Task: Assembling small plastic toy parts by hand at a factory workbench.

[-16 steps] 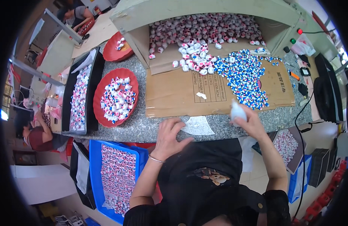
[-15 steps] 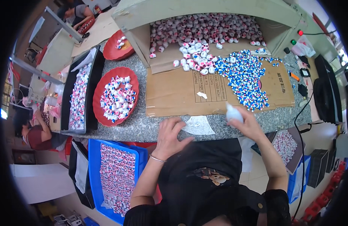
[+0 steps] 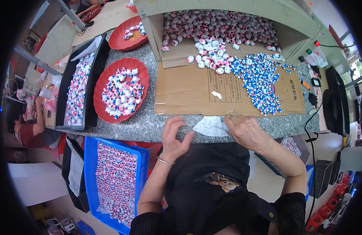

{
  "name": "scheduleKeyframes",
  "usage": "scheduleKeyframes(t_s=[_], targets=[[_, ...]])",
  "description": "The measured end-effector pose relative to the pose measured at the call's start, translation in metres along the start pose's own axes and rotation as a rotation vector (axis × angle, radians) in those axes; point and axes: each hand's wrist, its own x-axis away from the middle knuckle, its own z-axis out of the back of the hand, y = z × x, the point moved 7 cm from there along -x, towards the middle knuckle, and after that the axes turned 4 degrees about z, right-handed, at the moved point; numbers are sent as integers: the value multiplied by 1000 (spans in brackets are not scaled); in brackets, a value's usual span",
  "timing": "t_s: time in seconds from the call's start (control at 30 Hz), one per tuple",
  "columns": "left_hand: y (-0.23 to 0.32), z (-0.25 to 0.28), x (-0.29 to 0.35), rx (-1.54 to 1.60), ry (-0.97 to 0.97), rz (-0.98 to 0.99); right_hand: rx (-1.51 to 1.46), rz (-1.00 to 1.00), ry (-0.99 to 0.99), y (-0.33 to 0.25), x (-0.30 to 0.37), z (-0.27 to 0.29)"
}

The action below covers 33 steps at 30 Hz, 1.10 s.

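Note:
My right hand [image 3: 246,131] is closed over a pale squeeze bottle [image 3: 225,126], at the right side of a small whitish sheet [image 3: 210,127] on the table's front edge. Most of the bottle is hidden by the fingers. To the left of the sheet, my left hand [image 3: 174,138] holds nothing, its thumb apart from the curved fingers. Beyond both hands lies flattened cardboard [image 3: 185,92]. On its right part spreads a heap of small blue-and-white pieces [image 3: 263,88]. Larger white-and-pink pieces [image 3: 214,55] are piled behind, in front of the shelf opening.
Left on the granite table [image 3: 149,129] stand a red scalloped bowl [image 3: 99,98] of pieces, another red bowl [image 3: 115,37] and a black tray [image 3: 89,113]. Below sits a blue crate [image 3: 138,172] full of pieces. A black cable [image 3: 313,156] hangs at right. Other people work at far left.
My right hand has moved left and down onto the sheet's side, and the bottle is now mostly covered. My left hand has turned more upright and its fingers have drawn back from the sheet.

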Motion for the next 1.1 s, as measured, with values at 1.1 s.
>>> scheduleKeyframes(t_s=[1.1], targets=[[3,-3,0,-30,-26,-27,124,46,-9,-5,-6,0]])
